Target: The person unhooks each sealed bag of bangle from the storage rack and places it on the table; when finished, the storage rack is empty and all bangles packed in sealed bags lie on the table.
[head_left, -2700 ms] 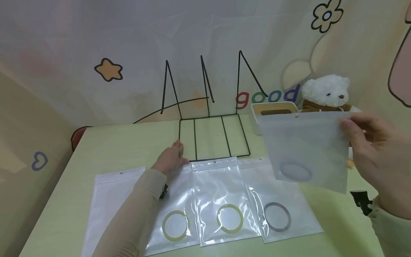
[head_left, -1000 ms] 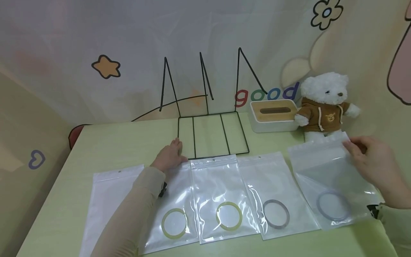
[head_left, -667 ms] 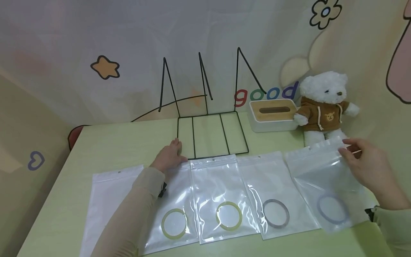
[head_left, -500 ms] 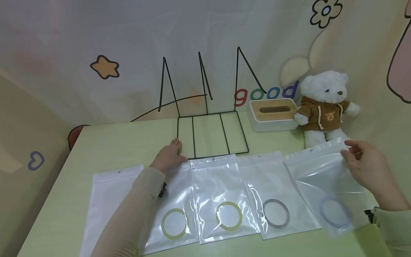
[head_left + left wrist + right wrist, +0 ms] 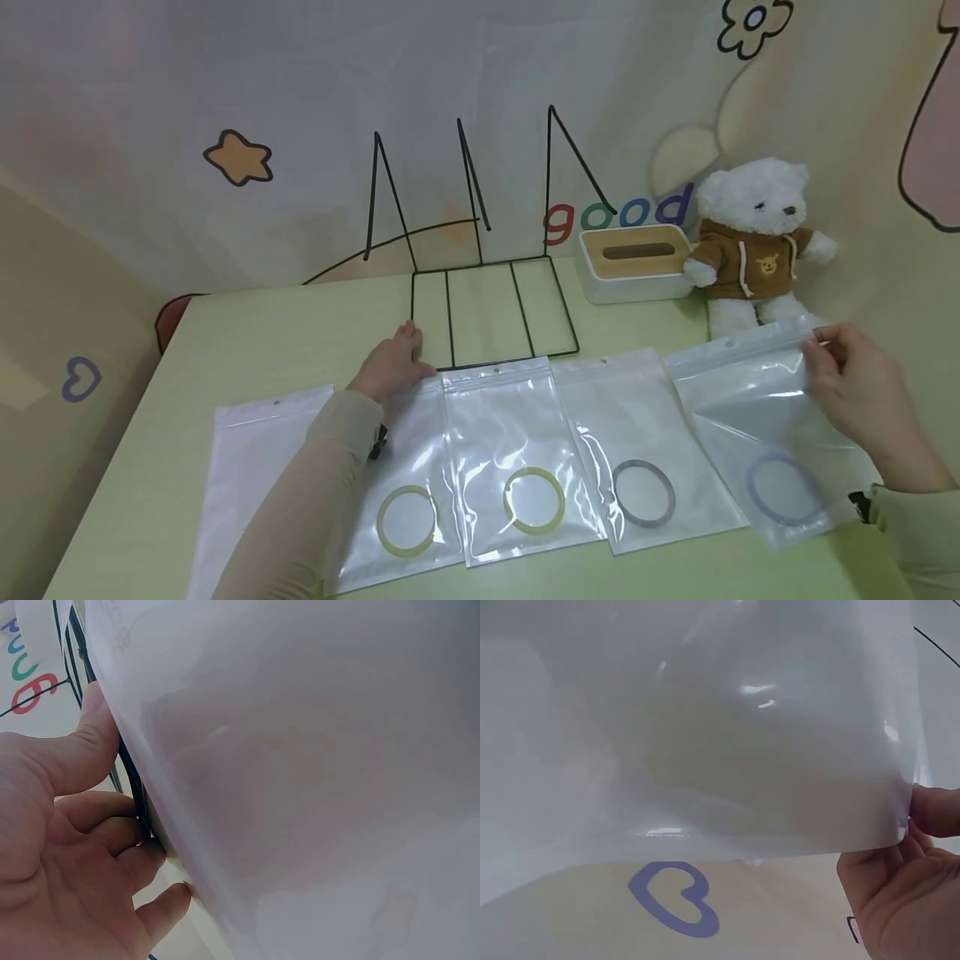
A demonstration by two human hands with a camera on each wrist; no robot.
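With thumb and fingers, my right hand [image 5: 862, 392] pinches the top right corner of a clear zip bag [image 5: 757, 400] that slants at the right. A bluish ring [image 5: 785, 489] shows low inside it. In the right wrist view, the bag's film [image 5: 765, 750] spreads out from the fingers. My left hand [image 5: 390, 364] holds the near left corner of a black wire rack [image 5: 532, 312]; the left wrist view shows its fingers curled at the wire. Beside it lie bags with a yellow-green ring [image 5: 405, 521], another yellow-green ring [image 5: 551, 483] and a greyish ring [image 5: 667, 492].
One more white zip bag [image 5: 247, 450] lies at the left, partly under my left sleeve. Behind, a white tissue box [image 5: 633, 287] with a wooden lid stands beside a white teddy bear [image 5: 757, 208]. The rack's upright hooks rise before the printed backdrop.
The bag in my right hand has come down from mid-air to the right end of the row, uncovering the tissue box and bear. My left hand stays at the rack.
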